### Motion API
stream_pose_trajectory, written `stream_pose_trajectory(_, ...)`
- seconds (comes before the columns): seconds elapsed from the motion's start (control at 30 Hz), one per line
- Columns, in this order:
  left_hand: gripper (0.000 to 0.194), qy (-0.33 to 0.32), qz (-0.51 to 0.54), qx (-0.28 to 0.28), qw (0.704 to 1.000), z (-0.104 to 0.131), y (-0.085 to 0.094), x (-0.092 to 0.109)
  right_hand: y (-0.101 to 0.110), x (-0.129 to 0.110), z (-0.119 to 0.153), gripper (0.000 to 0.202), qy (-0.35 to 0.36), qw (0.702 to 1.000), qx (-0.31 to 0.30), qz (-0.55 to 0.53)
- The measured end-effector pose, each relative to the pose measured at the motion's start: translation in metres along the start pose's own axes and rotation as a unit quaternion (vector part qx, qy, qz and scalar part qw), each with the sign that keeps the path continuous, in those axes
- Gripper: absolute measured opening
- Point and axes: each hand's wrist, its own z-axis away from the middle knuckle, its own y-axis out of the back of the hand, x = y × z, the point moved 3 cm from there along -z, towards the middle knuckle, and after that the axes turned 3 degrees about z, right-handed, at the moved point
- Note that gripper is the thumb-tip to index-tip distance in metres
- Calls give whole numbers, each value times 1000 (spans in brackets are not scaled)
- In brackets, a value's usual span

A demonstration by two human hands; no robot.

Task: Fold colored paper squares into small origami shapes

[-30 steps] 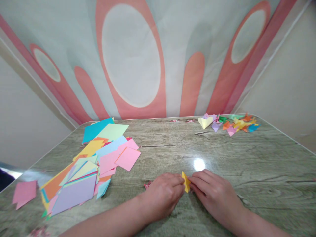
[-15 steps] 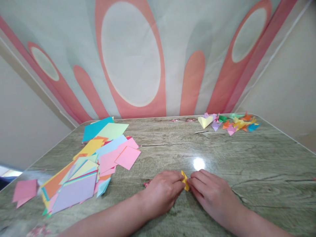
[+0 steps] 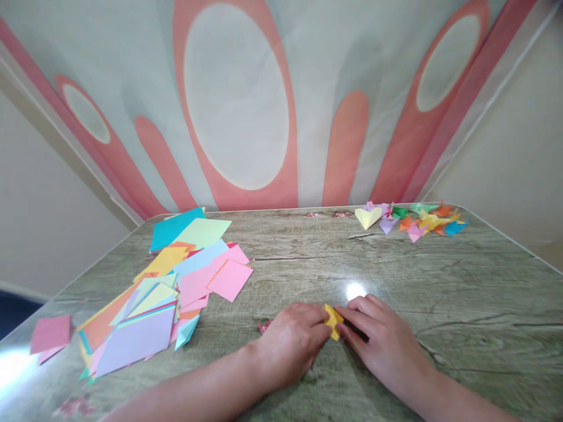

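A small folded piece of yellow paper [image 3: 333,322] is between my two hands, near the front of the table. My left hand [image 3: 299,337] pinches its left side, with the fingers closed and covering part of it. On the other side, my right hand [image 3: 382,335] has thumb and index fingertips at the paper's right edge. A dark gap shows between that thumb and index finger. The paper's hidden folds under the fingers cannot be made out.
Loose coloured paper sheets [image 3: 136,343] lie in an overlapping pile on the left of the wood-patterned table [image 3: 290,258]. Pink squares [image 3: 51,335] sit at the far left edge. Several folded paper figures [image 3: 433,221] are grouped at the back right, beside a pale yellow folded heart [image 3: 368,218].
My right hand's index finger has lifted and spread from the thumb. More of the yellow paper shows between my hands. The whole view has shifted slightly.
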Motion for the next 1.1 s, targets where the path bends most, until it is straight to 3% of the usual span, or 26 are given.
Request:
stream_pose_trajectory(0.43,17,42,-7,9,999,1,2,1,3,-11,-2,21,19,999,13,46)
stream_pose_trajectory(0.7,24,35,1,8,999,-1,2,-1,1,-16,1,21,64,992,1,108)
stream_pose_trajectory(1.1,35,9,-35,-21,999,2,-1,-4,-2,-13,3,19,96,989,-23,112)
